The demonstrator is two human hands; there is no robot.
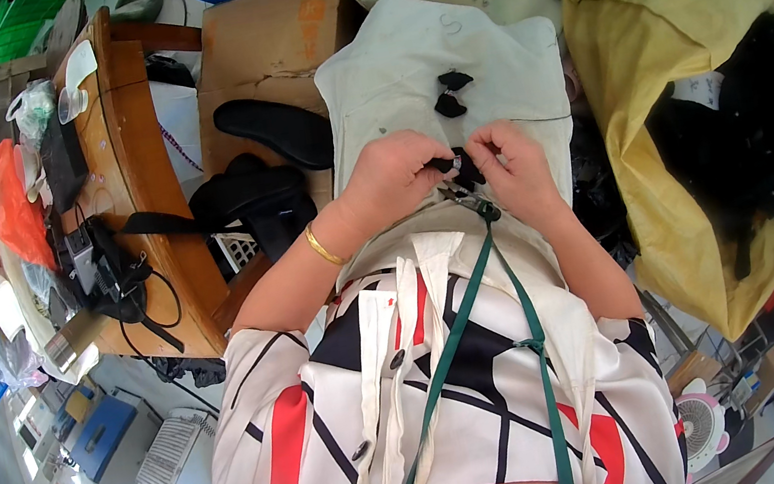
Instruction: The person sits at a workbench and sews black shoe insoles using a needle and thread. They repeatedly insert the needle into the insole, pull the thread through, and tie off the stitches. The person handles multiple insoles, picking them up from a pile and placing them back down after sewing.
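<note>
Both my hands are over a white cloth (397, 48) on my lap. My left hand (394, 175) pinches one side of a small black fabric piece (468, 171), which has a light bit near its middle. On its other side, my right hand (512, 166) grips it with thumb and fingertips. Just beyond lies a similar small black bow-shaped piece (451, 102), flat on the cloth. Below my fingers, a green lanyard (465, 316) hangs from my neck to a dark clip (488, 212), and a small metal item beside the clip is partly hidden.
At left stand a wooden table (134, 181) with bags and cables, a cardboard box (266, 53) and black padded pieces (274, 133). On the right, a large yellow sack (632, 92) holds a heap of black pieces (745, 135). A pale fan (701, 423) is at lower right.
</note>
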